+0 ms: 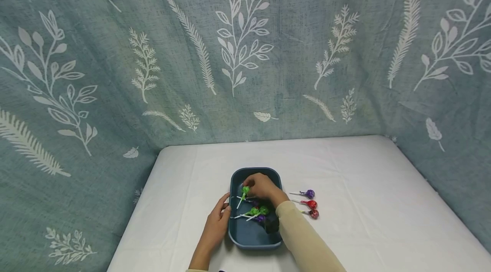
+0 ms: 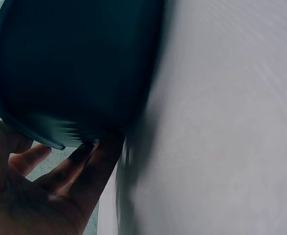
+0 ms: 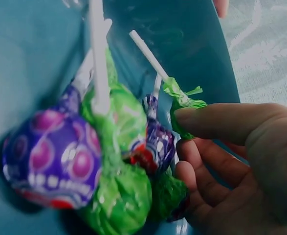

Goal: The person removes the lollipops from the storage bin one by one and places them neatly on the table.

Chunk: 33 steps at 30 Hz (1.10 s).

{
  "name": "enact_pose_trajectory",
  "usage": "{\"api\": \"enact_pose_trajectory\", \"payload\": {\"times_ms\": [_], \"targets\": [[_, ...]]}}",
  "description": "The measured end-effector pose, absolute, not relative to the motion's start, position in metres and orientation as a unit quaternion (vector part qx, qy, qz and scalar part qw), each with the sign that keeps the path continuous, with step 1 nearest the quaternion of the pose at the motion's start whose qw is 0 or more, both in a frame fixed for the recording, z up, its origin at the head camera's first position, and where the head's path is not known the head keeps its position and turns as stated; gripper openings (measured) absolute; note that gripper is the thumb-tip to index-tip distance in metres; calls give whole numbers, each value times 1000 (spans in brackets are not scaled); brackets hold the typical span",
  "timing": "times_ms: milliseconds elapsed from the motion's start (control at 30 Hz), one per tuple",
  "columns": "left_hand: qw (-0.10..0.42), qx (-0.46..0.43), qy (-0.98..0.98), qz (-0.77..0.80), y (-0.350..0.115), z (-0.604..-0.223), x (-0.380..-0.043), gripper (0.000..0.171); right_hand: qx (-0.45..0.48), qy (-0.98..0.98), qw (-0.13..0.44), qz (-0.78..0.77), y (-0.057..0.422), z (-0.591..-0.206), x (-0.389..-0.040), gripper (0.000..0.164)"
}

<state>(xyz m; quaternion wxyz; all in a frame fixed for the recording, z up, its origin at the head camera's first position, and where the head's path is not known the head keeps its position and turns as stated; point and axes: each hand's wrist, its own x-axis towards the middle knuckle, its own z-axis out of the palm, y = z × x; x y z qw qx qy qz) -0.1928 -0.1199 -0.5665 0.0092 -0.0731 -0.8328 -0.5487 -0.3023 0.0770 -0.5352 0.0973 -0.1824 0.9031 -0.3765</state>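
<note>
A dark blue bin [image 1: 255, 242] stands on the white table. Inside its far half, my right hand [image 1: 264, 186] pinches a green-wrapped lollipop [image 3: 178, 93] between thumb and fingers, its white stick angled away from the hand. Below that hand lie several lollipops, among them a purple one [image 3: 55, 159] and green ones [image 3: 116, 200]. My left hand [image 1: 217, 224] rests against the bin's left side; in the left wrist view its extended fingers [image 2: 97, 171] touch the outer wall just under the rim.
To the right of the bin, three lollipops lie in a column on the white tablecloth [image 1: 356, 204]: a purple one [image 1: 310, 194], a red one [image 1: 312, 204] and a dark red one [image 1: 313, 214]. Leaf-patterned curtains [image 1: 245, 114] hang behind the table and at its sides.
</note>
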Motion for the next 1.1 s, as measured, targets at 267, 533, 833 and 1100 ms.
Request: {"api": "enact_pose_trajectory", "payload": {"times_ms": [267,533,833,1100], "targets": [[7,-73,-833,-548,-119,-565,-192,44,-177,899,69,-394,90,-533,-301,28],[9,-70,-834,-548,-118,-565,-192,44,-157,882,51,-441,101,-519,-296,29],[10,-65,-835,-546,-118,-568,-192,44,-136,870,28,-473,117,-502,-275,33],[14,-62,-838,-542,-117,-568,-193,44,-115,869,-20,-481,141,-495,-257,31]]}}
